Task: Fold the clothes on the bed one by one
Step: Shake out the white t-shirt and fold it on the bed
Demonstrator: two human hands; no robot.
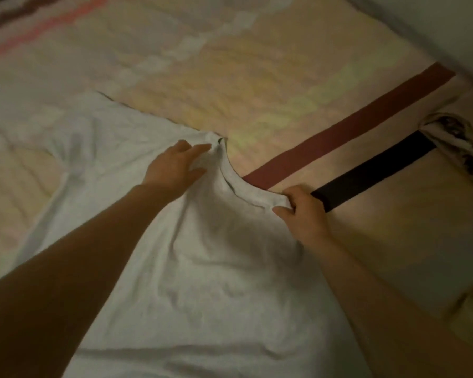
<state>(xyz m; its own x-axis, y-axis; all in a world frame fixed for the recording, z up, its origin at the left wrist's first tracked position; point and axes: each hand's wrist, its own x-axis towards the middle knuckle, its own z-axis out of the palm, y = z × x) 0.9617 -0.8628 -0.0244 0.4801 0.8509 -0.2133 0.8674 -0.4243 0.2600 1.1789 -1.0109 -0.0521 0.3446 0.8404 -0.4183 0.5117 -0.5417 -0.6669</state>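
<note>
two hands are on one white shirt (191,257) that lies spread on the bed (257,85). my left hand (175,167) rests on the cloth at the far end of the collar (238,181), fingers quite straight and spread, the fingertips touching a small bunch of cloth there. it does not close around anything. my right hand (301,208) pinches the near end of the collar, thumb and fingers curled on the edge of the cloth. the collar makes a curve between the two hands. one sleeve (74,126) lies out to the left, flat and wrinkled. the body of the shirt runs toward me, between my arms. beside the collar, on the cover, there is a red stripe (347,132) and a black stripe (372,173); the right hand is just beside the black one. a rolled patterned thing (459,143) lies at the right edge, i cannot tell what it is.
</note>
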